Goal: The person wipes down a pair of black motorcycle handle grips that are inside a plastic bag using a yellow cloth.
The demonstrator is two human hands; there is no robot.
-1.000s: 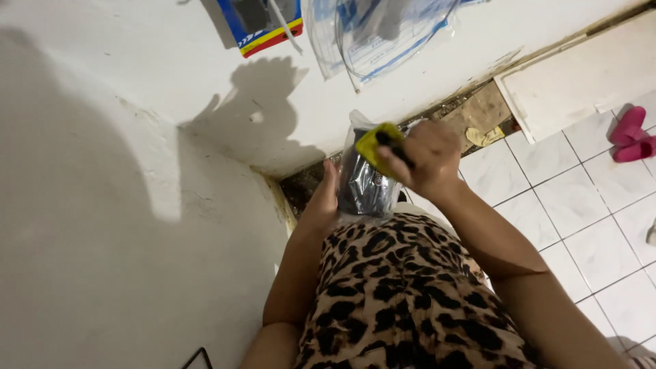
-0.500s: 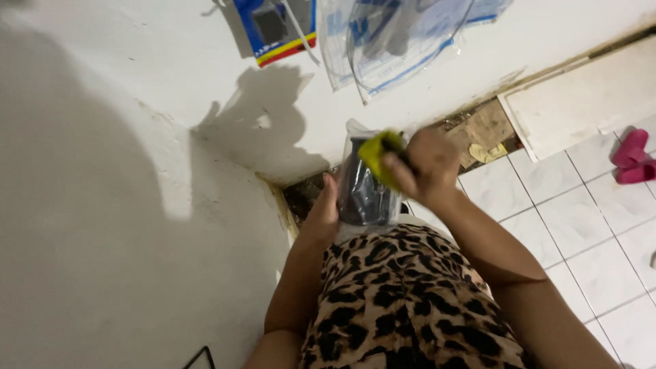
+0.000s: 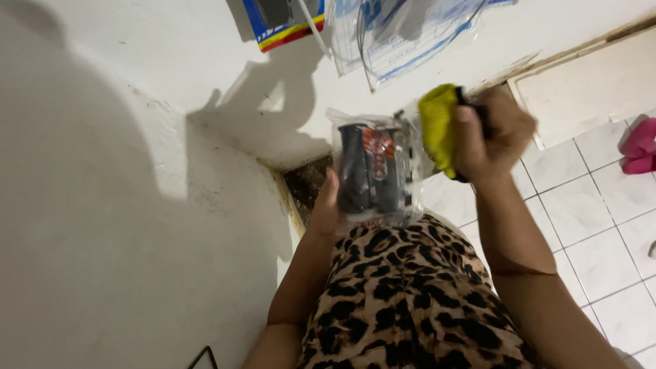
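My left hand (image 3: 326, 205) holds a clear plastic packet (image 3: 374, 171) from below; inside it lie dark cylinder-shaped parts and a red-and-white card. My right hand (image 3: 488, 133) is raised just right of the packet and is closed around a yellow-and-black object (image 3: 439, 123), partly blurred. The two hands are close together above my lap, which is covered in leopard-print cloth (image 3: 410, 294). The packet's top edge almost touches the yellow object.
A white wall (image 3: 102, 205) fills the left side, with my shadow on it. A blue, yellow and red box (image 3: 283, 24) and a clear plastic bag (image 3: 403, 34) with a wire lie at the top. White floor tiles (image 3: 601, 219) and a pink item (image 3: 639, 147) are at right.
The packet has come up and turned face-on, showing its contents. My right hand with the yellow object has shifted right and slightly up from the packet.
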